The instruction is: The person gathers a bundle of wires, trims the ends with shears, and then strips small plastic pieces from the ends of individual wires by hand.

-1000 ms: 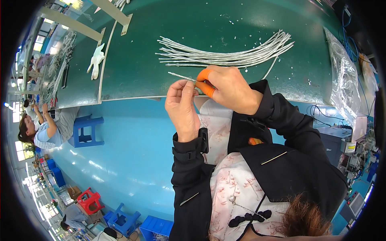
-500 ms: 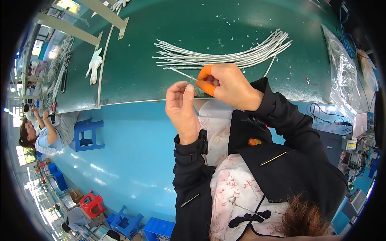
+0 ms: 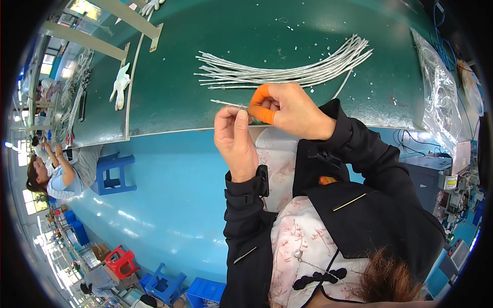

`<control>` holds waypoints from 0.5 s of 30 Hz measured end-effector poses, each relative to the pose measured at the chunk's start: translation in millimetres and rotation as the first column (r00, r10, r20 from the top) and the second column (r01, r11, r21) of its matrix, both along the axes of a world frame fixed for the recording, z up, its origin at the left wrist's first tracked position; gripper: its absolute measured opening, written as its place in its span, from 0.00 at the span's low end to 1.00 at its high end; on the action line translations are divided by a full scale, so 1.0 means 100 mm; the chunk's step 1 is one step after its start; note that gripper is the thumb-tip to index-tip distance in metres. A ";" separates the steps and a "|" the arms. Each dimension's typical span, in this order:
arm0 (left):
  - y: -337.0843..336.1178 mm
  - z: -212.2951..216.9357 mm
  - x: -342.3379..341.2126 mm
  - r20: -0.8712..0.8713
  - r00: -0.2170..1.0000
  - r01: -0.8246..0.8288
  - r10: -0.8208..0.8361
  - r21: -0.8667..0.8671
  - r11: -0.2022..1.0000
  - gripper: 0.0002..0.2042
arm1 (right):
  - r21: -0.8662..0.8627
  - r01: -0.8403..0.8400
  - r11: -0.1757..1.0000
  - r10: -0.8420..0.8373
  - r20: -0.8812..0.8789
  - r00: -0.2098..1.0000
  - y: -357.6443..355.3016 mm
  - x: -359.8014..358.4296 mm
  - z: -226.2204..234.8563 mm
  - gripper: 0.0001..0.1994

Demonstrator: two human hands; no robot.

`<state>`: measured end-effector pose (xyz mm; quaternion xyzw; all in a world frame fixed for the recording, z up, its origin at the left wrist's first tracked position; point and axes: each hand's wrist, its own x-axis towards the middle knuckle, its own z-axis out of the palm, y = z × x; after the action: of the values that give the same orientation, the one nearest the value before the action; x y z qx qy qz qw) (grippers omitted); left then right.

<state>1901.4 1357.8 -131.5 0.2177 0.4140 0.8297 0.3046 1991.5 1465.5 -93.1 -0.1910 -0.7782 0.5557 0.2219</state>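
Note:
Between the thumb and finger of my right hand [image 3: 300, 110], which wears orange finger cots on two fingers, a thin silvery-white braided cable [image 3: 222, 102] is pinched. Its short end sticks out to the left, past the fingertips. My left hand [image 3: 237, 141] is closed in a pinch on the same cable, thumb up, its tips touching the right fingertips. Whatever sits between the tips is hidden. Just beyond both hands lies a curved bundle of similar cables [image 3: 272, 76] on the green table. One strand [image 3: 343, 84] runs out behind my right wrist; I cannot tell whether it is the held cable.
White scraps [image 3: 314, 45] are scattered on the green tabletop [image 3: 174, 87]. Clear plastic bags [image 3: 436, 87] lie at the right edge. On the left are a white glove [image 3: 120, 87], metal posts [image 3: 128, 18] and more cables [image 3: 77, 87]. A co-worker [image 3: 61, 169] sits near a blue stool [image 3: 113, 174].
My left fingertips have moved slightly up and right onto the cable, close against the right ones. The cable's free end has swung lower and lies flatter.

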 end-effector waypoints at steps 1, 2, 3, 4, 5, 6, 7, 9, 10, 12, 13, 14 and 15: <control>0.00 -0.02 0.00 -0.037 0.999 -0.015 0.015 -0.013 1.000 0.05 | -0.021 0.001 1.000 -0.001 0.002 1.000 0.00 -0.01 -0.03 0.05; 0.01 -0.05 -0.01 -0.074 0.997 -0.031 0.029 -0.025 0.999 0.05 | -0.042 0.001 0.999 -0.001 0.003 1.000 0.01 -0.01 -0.05 0.05; 0.01 -0.07 -0.01 -0.112 0.993 -0.047 0.043 -0.037 0.998 0.05 | -0.043 0.002 0.999 -0.002 0.003 1.000 0.02 -0.02 -0.06 0.05; 0.02 -0.11 -0.01 -0.112 0.993 -0.047 0.042 -0.038 0.998 0.05 | -0.087 0.024 0.996 -0.023 0.008 1.000 0.04 -0.02 -0.08 0.05; 0.03 -0.15 -0.01 -0.183 0.981 -0.065 0.056 -0.043 0.997 0.06 | -0.132 0.045 0.990 -0.043 0.015 0.999 0.06 -0.02 -0.09 0.05; 0.05 -0.15 -0.01 -0.254 0.965 -0.084 0.069 -0.046 0.995 0.06 | -0.175 0.067 0.982 -0.064 0.022 0.998 0.07 -0.02 -0.10 0.05; 0.06 -0.15 -0.01 -0.323 0.943 -0.102 0.082 -0.048 0.994 0.06 | -0.176 0.068 0.982 -0.065 0.022 0.998 0.07 -0.02 -0.09 0.05; 0.06 -0.13 -0.01 -0.233 0.970 -0.079 0.068 -0.038 0.996 0.06 | -0.113 0.078 0.990 -0.078 0.011 0.997 0.06 -0.02 -0.07 0.05; 0.05 -0.11 -0.01 -0.141 0.989 -0.057 0.053 -0.025 0.998 0.07 | -0.082 0.084 0.993 -0.084 0.006 0.996 0.05 -0.02 -0.06 0.05; 0.05 -0.06 0.00 -0.046 0.998 -0.037 0.036 -0.011 0.999 0.07 | 0.003 0.095 0.995 -0.095 0.001 0.995 0.03 -0.02 -0.03 0.05; 0.05 -0.04 -0.01 -0.034 0.999 -0.029 0.029 -0.019 0.999 0.06 | 0.088 0.105 0.991 -0.105 -0.006 0.994 0.02 -0.01 -0.02 0.04; 0.04 -0.03 -0.01 -0.021 1.000 -0.022 0.021 -0.027 0.999 0.06 | 0.172 0.114 0.978 -0.114 -0.014 0.993 0.01 -0.01 -0.01 0.04; 0.04 -0.03 -0.01 -0.009 1.000 -0.014 0.014 -0.035 0.999 0.06 | 0.171 0.113 0.979 -0.113 -0.012 0.994 0.00 -0.01 -0.02 0.04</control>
<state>1900.0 1361.5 -134.2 0.2129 0.4313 0.8235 0.3007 1990.2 1465.6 -95.4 -0.2143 -0.8107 0.4734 0.2696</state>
